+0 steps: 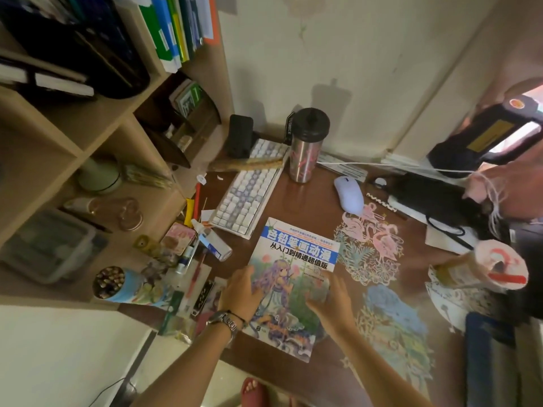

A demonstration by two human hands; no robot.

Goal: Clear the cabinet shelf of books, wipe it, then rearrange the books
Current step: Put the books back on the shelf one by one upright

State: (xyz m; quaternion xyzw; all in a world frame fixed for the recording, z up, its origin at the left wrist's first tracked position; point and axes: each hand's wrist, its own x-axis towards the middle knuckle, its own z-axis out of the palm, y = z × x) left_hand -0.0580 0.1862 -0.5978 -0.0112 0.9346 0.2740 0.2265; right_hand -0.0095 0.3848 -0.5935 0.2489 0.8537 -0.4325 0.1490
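A: Start big. What carries everything?

B: A dark brown wooden desk (323, 198), with a pale wooden cabinet of open shelves (97, 133) along its left edge. Upright books with green, blue and yellow spines (173, 27) stand on a high shelf.

A: And the task's book?

B: A large glossy colouring book with a cartoon girl on its cover (296, 277) lies flat near the front edge of the desk, just in front of a white and lilac keyboard (249, 195). A steel tumbler with a black lid (307, 145) stands towards the back edge, with a pale mouse (349, 195) to its right.

A: The hands?

B: The left hand (239, 292) rests at the book's left edge, fingers spread and fairly straight. The right hand (330, 298) hovers over or touches the cover, fingers apart and relaxed; I cannot tell which. Neither grips it.

A: Risks?

B: I'd judge the front corner hangs over the desk edge, so more books could tip the stack. Sliding it left could knock the white glue bottle (214, 243).
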